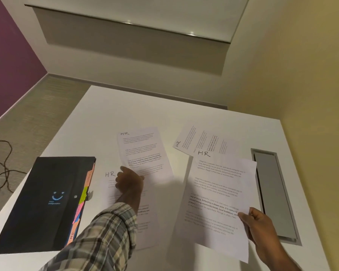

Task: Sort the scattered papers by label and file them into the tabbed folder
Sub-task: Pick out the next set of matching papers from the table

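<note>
Several printed sheets marked "HR" are spread on a white table (125,106). My right hand (258,229) pinches the right edge of one HR sheet (215,202), lifted off the table. My left hand (128,181) reaches over a lower HR sheet (110,184) and touches the bottom edge of the middle HR sheet (143,151); its fingertips are hidden. Another HR sheet (202,141) lies turned sideways at the back right. A black tabbed folder (43,204) lies closed at the left, coloured tabs (82,200) along its right edge.
A grey cable hatch (272,194) is set into the table at the right edge. A dark cable (0,173) lies coiled on the carpet to the left. Walls close in behind and on the right.
</note>
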Motion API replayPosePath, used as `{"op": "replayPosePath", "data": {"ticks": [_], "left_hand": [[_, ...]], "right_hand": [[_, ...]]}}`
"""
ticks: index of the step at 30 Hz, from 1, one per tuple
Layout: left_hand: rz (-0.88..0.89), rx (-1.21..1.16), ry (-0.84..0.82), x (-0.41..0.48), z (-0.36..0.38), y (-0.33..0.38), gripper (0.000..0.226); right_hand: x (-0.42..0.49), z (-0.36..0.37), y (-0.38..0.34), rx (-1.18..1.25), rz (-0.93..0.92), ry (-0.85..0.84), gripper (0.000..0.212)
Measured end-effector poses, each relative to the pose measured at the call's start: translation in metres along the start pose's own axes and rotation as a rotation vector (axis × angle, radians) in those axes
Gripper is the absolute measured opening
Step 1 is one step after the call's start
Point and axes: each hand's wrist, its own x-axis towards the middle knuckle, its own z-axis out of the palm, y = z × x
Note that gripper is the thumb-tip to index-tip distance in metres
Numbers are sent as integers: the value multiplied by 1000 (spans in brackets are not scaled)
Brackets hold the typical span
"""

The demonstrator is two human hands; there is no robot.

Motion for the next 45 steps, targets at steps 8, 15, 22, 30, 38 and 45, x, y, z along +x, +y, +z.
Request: {"op": "replayPosePath", "data": {"ticks": [8, 15, 22, 30, 38, 45], "left_hand": [[-57, -59, -34, 4, -6, -5, 49], [-13, -557, -105, -10, -22, -16, 38], [-22, -878, -268, -48, -45, -51, 22], [163, -1165, -598, -141, -81, -83, 48], [273, -1176, -711, -197, -110, -55, 44], [310, -1032, -636, -199, -108, -46, 27]], "right_hand": [[1, 1, 3, 14, 22, 18, 12], [-7, -2, 3, 21, 11, 3, 8], [-9, 25, -2, 116, 68, -87, 11], [-14, 80, -21, 168, 158, -228, 15], [-29, 88, -59, 121, -67, -276, 19], [-26, 74, -72, 102, -128, -304, 29]]}}
